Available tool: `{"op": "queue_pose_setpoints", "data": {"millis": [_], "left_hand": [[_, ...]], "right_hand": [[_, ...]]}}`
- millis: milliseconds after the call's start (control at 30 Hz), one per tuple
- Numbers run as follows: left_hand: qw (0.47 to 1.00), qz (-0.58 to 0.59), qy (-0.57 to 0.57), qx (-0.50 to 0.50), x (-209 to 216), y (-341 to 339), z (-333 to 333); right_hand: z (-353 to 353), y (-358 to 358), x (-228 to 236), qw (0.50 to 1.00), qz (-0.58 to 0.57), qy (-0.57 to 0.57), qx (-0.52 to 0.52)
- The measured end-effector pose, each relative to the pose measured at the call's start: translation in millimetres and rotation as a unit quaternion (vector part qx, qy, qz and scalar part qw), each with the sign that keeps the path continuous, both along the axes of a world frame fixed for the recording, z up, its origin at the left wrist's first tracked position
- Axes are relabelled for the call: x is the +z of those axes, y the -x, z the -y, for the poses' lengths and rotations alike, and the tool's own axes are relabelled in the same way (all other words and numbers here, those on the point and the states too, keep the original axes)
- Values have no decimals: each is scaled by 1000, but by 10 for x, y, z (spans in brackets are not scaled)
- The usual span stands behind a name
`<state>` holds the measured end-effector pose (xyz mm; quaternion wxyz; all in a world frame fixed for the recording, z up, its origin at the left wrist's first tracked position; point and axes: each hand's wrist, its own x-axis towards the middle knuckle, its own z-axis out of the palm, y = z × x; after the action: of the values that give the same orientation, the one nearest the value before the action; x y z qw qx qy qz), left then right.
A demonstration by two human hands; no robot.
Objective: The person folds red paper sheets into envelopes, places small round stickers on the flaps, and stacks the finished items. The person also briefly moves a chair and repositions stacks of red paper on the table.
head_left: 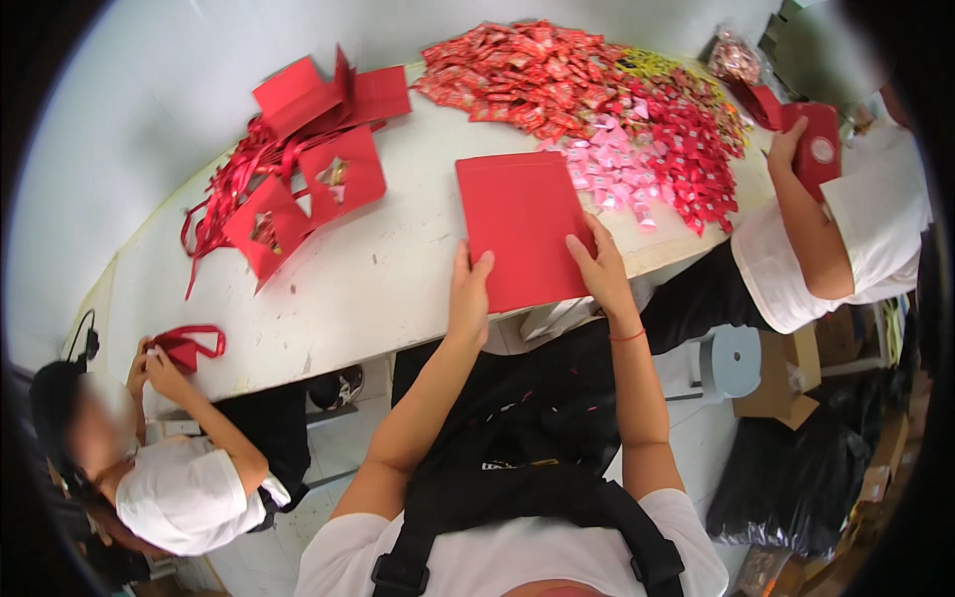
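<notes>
A flat red cardboard piece (522, 229), looking like a folded gift box, is held between my two hands over the table's near edge. My left hand (471, 289) grips its lower left side, thumb on top. At the right side, my right hand (601, 264) clasps the edge with its thumb on the face. Further left stand open red boxes (343, 179) with small items inside two of them and red ribbons (224, 189) beside them. Just beyond the cardboard lie pink packets (609, 164) and dark red packets (691, 149).
On the white table (328, 318), red packets (527, 75) are heaped at the back, near yellow ones (647, 65). One co-worker at right holds a red box (818, 149); another at left handles a red ribboned item (184, 348). A blue-grey stool (731, 360) and cardboard box (781, 378) stand lower right.
</notes>
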<state>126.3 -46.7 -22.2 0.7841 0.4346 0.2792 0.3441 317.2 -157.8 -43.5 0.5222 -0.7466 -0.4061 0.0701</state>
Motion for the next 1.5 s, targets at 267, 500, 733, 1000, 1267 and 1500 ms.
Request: {"op": "queue_pose_setpoints", "data": {"millis": [267,500,733,1000,1267,1500], "left_hand": [[994,43,71,-70,344,-6,-53],[995,-96,21,-1,338,196,-60],[978,-175,91,65,199,157,-176],[932,-174,308,-81,597,275,-401],[933,-88,244,-249,1549,-532,858],[827,-228,77,-509,1558,-1313,3189]], "right_hand": [[-132,-310,292,936,-317,72,134],[49,17,296,977,-81,87,176],[-8,480,413,936,-342,21,84],[286,781,1458,909,-401,59,100],[2001,646,2103,938,-332,76,-66],[4387,1037,2092,883,-341,-78,-311]]}}
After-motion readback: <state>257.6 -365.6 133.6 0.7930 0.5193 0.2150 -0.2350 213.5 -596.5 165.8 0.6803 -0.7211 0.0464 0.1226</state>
